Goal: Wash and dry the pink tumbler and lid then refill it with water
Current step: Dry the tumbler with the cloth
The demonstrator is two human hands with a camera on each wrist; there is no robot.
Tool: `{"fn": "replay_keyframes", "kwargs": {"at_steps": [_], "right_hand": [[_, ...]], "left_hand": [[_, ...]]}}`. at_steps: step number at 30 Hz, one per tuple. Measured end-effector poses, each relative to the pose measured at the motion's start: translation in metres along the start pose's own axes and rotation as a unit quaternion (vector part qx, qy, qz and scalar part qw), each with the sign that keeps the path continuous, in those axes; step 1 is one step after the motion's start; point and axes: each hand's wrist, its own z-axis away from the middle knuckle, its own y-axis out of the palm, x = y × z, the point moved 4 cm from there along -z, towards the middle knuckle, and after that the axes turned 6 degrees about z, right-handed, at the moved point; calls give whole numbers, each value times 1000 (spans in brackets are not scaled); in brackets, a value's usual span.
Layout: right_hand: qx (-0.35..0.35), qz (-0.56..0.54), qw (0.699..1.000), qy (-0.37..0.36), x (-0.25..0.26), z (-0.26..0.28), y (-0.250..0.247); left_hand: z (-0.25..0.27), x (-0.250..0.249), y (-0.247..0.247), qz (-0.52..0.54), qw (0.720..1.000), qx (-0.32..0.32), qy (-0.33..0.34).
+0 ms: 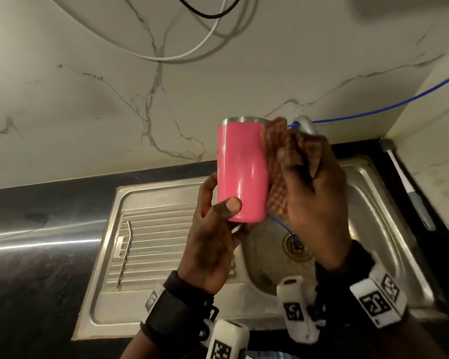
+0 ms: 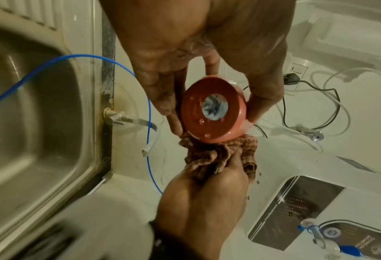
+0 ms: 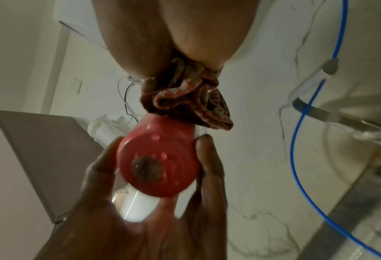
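Observation:
The pink tumbler (image 1: 241, 169) with a steel rim is held upright above the sink, with no lid on it. My left hand (image 1: 213, 229) grips its base, thumb across the front. In the left wrist view its round bottom (image 2: 214, 112) faces the camera, and likewise in the right wrist view (image 3: 160, 161). My right hand (image 1: 314, 187) holds a bunched brown checked cloth (image 1: 278, 161) and presses it against the tumbler's right side. The cloth (image 2: 209, 158) (image 3: 185, 103) shows crumpled in both wrist views. The lid is not in view.
Below lies a steel sink (image 1: 389, 218) with a drain (image 1: 296, 246) and a ribbed drainboard (image 1: 151, 234) holding a bent metal straw (image 1: 126, 252). A tap (image 1: 306, 125) and a blue tube (image 1: 373, 107) stand behind the tumbler. Cables hang on the marble wall.

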Motion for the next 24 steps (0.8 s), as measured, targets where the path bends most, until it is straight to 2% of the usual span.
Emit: {"fn": "replay_keyframes", "kwargs": {"at_steps": [2,5,8,11,13,18,21,24], "right_hand": [[-4,-5,1000,13,-3,-17,-5],[5,-33,999,20,-1,-14,-3],[37,-98,994,11,5,20,8],[78,-101,992,-22,6,55,14],[105,-140,985,-1,3,65,14],[55,-219,972,69,7,51,10],[7,-290,949,124,7,27,6],[16,-262,960,100,15,14,4]], "left_hand": [[4,4,3,8,1000,10,-6],[1,0,7,10,1000,10,9],[-6,-12,8,6,999,-12,41],[-10,-22,5,0,997,-30,66],[-8,-23,4,-15,997,-30,64],[0,-11,10,-56,997,-3,48],[3,-7,13,-70,996,13,49],[6,-8,19,-64,996,18,54]]}}
